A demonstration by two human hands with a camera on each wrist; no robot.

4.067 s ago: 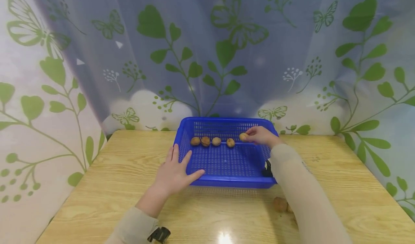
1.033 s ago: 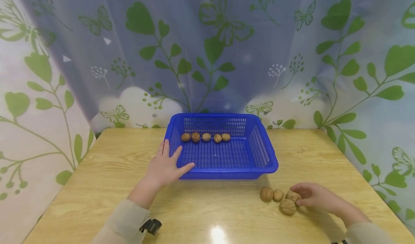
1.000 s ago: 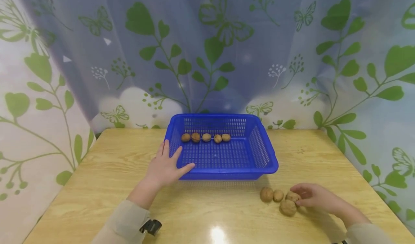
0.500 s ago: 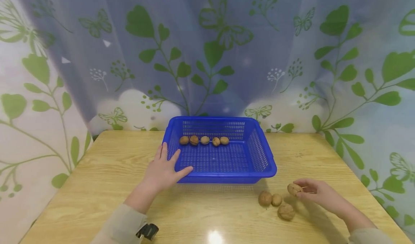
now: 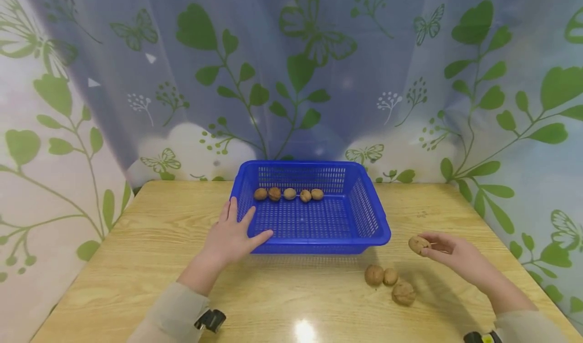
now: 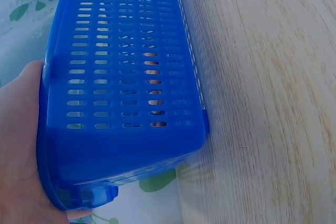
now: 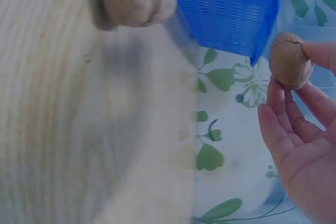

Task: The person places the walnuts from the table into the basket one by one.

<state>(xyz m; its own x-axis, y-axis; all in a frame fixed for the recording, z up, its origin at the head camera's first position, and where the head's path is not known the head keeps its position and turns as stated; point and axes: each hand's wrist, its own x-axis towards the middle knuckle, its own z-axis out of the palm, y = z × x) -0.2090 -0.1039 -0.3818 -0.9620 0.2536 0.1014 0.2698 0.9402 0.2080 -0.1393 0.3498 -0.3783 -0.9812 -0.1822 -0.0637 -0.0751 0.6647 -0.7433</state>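
Observation:
A blue plastic basket with slotted walls stands at the back of the wooden table. Along its far inner side lies a row of several walnuts. My left hand rests with spread fingers on the basket's near left corner and rim; the left wrist view shows the hand along the rim. My right hand pinches a walnut between thumb and fingertips, raised above the table to the right of the basket. A crack runs across this walnut in the right wrist view.
On the table in front of the basket's right corner lie three loose walnuts: one walnut, a smaller walnut and a larger walnut. A patterned curtain hangs right behind the table.
The right hand set a walnut at the right end of the basket's row, then picked another from the loose group and lifted it up and away. The left hand stays on the basket.

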